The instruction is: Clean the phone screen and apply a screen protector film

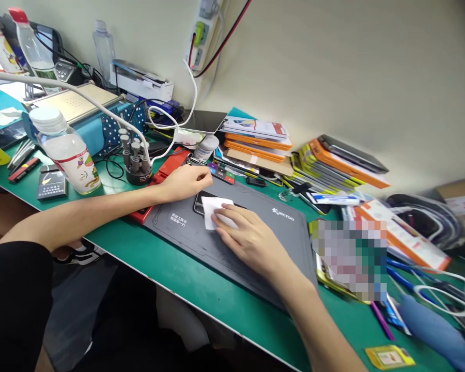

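i look down at a green table (201,289) with a dark grey work mat (232,232) on it. a dark phone (200,203) lies flat near the mat's far edge. my right hand (248,235) presses a white wipe (213,211) onto the phone, fingers flat and close together. my left hand (186,182) rests at the phone's far left corner, fingers curled and steadying it; whether it pinches the edge i cannot tell. to wipe well, i judge the pressure should stay light and even, the phone held firm. a water bottle (67,150) stands to the left, stacked boxes (256,142) behind.
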{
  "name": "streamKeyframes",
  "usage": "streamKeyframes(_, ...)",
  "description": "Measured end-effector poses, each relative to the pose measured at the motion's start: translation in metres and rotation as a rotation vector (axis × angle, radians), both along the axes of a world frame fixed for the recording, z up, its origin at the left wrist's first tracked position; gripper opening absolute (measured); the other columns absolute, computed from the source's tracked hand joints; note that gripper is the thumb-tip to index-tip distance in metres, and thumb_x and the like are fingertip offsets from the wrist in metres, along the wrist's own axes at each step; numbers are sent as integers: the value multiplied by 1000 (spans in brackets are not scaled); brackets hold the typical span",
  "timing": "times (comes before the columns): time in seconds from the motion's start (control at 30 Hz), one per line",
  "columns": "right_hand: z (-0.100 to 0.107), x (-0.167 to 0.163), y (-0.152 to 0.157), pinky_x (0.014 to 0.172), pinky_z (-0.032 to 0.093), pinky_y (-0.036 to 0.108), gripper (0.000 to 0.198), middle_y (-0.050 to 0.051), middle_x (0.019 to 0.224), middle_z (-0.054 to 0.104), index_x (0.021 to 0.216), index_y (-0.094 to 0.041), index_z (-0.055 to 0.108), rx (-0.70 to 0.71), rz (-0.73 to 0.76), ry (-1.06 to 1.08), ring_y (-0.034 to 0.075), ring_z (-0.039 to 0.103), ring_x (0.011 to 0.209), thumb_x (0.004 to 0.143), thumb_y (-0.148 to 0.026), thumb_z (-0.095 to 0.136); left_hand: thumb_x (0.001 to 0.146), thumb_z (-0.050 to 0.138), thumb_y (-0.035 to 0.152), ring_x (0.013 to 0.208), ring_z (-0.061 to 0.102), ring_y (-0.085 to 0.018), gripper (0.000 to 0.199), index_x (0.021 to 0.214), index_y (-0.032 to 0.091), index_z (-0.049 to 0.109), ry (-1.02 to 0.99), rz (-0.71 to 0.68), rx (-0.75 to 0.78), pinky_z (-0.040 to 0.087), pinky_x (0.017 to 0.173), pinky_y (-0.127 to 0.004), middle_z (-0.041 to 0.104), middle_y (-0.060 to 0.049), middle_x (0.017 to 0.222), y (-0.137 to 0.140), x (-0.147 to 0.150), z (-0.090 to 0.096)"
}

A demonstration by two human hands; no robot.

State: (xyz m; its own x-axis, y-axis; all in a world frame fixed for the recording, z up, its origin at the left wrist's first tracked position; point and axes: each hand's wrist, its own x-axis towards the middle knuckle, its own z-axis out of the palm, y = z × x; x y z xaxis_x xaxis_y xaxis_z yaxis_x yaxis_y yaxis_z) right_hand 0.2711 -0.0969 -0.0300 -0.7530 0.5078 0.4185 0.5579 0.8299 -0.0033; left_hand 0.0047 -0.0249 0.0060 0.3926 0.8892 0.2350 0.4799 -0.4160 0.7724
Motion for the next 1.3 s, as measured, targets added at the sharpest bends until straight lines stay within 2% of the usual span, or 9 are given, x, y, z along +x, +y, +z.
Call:
streamKeyframes(0.17,-2,37,-2,105,67,57,30,10,128,86,118,-29,88,-4,-44,91,34,77,130,113,-26,58,96,53,27,65,49,-14,27,70,23,46,20,2,-4,35,68,-30,56,4,64,-2,0,3)
streamKeyframes(0.37,8,35,-3,100,66,52,17,10,119,86,108,-29,85,-80,-103,205,32,79,116,110,-30,68,99,49,27,61,48,-12,30,70,22,48,21,12,-30,36,66,-29,55,3,61,-4,1,10)
streamKeyframes(0.57,2,50,3,102,61,52,14,9,116,84,99,-29,76,-265,-198,334,31,77,113,109,-36,70,101,51,29,62,53,-12,30,72,22,52,66,2,-52,41,68,-30,60,1,62,3,-1,7)
streamKeyframes(0.67,0,58,9,99,61,51,13,9,117,82,100,-29,75,-339,-215,383,32,76,113,106,-41,74,103,52,35,72,60,-15,28,80,22,59,184,-15,2,44,75,-31,69,-1,76,7,-3,4)
streamKeyframes(0.73,-2,62,12,97,60,49,13,8,115,81,102,-29,75,-389,-236,406,31,76,111,104,-42,75,102,59,43,86,65,-18,24,92,22,66,263,-52,68,48,84,-33,74,-3,96,9,-4,2)
streamKeyframes(0.8,-3,65,15,95,60,47,12,7,113,81,105,-29,75,-422,-267,415,30,77,107,104,-40,74,98,68,54,106,68,-23,33,108,22,70,328,-153,116,52,99,-37,73,-7,118,10,-5,1)
streamKeyframes(0.93,-8,67,19,92,58,45,13,8,111,81,113,-27,76,-339,-376,362,29,76,104,105,-30,65,94,74,67,139,58,-33,57,131,23,70,414,-314,184,46,123,-47,66,-12,142,10,-8,-1)
streamKeyframes(1.13,-5,72,19,88,58,46,25,12,115,80,111,-26,78,-32,-633,334,33,75,109,102,-18,56,93,76,69,134,60,-34,66,138,21,68,542,-336,205,45,119,-46,70,-13,141,9,-6,4)
streamKeyframes(1.3,-2,59,15,93,61,47,22,9,114,82,115,-27,79,-137,-527,531,28,77,100,104,-23,60,87,85,61,134,60,-34,67,138,23,63,469,-337,135,49,113,-44,70,-12,141,11,-6,5)
